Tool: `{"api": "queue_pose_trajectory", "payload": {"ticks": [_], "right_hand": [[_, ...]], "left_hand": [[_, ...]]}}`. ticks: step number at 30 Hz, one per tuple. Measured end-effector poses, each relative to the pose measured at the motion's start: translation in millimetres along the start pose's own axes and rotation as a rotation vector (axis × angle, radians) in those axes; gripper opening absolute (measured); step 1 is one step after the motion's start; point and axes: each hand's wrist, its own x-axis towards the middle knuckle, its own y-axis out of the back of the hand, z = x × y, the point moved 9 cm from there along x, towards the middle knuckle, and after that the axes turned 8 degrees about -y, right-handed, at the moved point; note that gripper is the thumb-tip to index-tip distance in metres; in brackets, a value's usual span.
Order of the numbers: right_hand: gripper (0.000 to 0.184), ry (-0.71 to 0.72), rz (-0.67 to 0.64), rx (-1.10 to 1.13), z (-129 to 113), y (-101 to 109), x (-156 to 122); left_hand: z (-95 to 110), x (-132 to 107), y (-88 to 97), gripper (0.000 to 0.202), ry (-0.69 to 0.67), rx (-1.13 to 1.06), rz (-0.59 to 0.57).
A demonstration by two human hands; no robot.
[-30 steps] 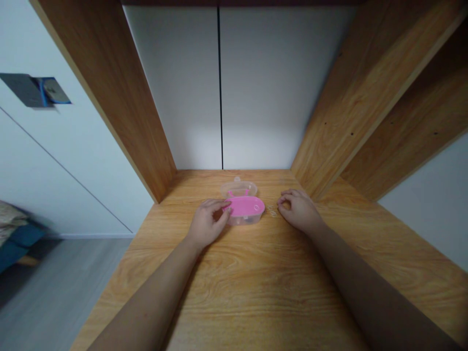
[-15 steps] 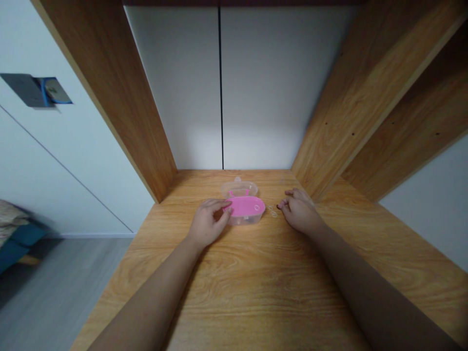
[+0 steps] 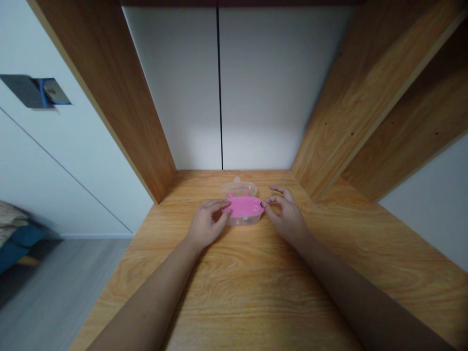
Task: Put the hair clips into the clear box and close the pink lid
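Note:
A clear plastic box (image 3: 252,221) with a pink inner tray (image 3: 242,206) stands on the wooden surface, its clear lid (image 3: 238,188) swung back behind it. My left hand (image 3: 209,222) is closed on the left end, thumb in front and fingers over the tray's edge. At the right end, my right hand (image 3: 287,214) pinches a small dark ring-like band (image 3: 262,204) between thumb and index finger, the other fingers raised. One pale ring (image 3: 256,208) lies on the pink tray, just left of the band. The box's contents show only faintly.
Wooden side panels (image 3: 146,122) rise to the left and right of the surface (image 3: 234,292). White panels (image 3: 193,97) close off the back. Beyond the left edge are a grey floor (image 3: 84,273) and an uncovered wall socket box (image 3: 54,91).
My right hand has moved left to the tray's right end, carrying the dark band. It now hides the pale rings on the surface. My left hand has stayed on the box.

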Motion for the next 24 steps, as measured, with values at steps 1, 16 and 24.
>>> {"api": "queue_pose_trajectory", "payload": {"ticks": [1, 16, 24], "right_hand": [[0.013, 0.000, -0.002, 0.011, -1.1, -0.6, -0.5], [0.006, 0.003, 0.015, 0.028, -41.2, -8.2, -10.3], [0.007, 0.039, 0.025, 0.007, -44.3, -8.7, -11.5]], "left_hand": [[0.1, 0.0, 0.1, 0.023, 0.000, 0.001, -0.001], [0.7, -0.9, -1.1, 0.023, -0.013, -0.002, 0.006], [2.2, 0.3, -0.3, 0.023, -0.014, 0.007, -0.004]]}}
